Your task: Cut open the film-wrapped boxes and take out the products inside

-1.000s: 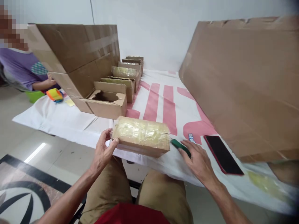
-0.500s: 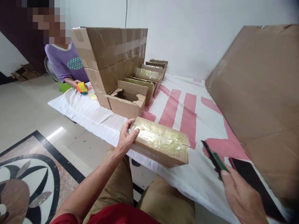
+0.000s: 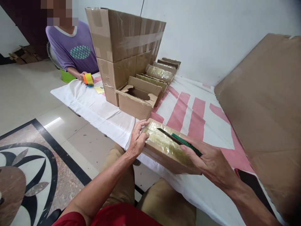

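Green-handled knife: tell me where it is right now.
In the head view, just below centre, the green-handled knife is in the right hand, its blade over the upper face of the taped cardboard box.

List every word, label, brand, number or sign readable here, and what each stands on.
No text can be read.
Yellow slip: any marks are too small to read.
White cloth: large pink shapes, partly covered; I cannot tell if they are lettering.
Purple shirt: checked oval, no letters.
Knife, taped box: nothing legible.
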Demonstrator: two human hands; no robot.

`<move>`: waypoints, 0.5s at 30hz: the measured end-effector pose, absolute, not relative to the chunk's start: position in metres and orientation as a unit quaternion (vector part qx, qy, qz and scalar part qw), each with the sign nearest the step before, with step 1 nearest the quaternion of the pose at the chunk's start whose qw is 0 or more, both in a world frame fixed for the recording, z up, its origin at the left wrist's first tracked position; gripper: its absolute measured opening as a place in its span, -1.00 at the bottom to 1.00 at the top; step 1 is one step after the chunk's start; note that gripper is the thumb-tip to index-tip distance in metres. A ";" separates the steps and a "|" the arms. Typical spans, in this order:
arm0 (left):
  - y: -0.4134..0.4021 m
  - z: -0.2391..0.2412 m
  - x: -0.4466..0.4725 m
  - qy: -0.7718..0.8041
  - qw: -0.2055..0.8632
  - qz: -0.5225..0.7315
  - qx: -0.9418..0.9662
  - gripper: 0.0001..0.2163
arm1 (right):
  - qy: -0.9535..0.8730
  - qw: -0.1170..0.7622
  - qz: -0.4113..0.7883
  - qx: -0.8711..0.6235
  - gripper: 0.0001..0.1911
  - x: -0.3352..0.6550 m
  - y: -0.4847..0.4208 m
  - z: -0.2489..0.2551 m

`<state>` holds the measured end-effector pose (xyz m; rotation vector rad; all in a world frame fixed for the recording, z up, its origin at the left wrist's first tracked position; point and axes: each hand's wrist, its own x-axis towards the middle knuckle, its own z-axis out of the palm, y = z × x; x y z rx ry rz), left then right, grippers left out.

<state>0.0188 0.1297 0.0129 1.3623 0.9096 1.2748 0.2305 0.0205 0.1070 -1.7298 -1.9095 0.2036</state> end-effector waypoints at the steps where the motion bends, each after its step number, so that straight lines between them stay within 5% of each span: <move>1: 0.130 0.013 0.018 0.379 0.515 0.520 0.566 -0.56 | -0.718 0.260 0.079 -0.640 -0.61 0.229 0.027 0.106; 15: 0.129 0.013 0.018 0.381 0.555 0.499 0.546 -0.52 | -0.767 0.161 0.006 -0.621 -0.62 0.220 0.056 0.104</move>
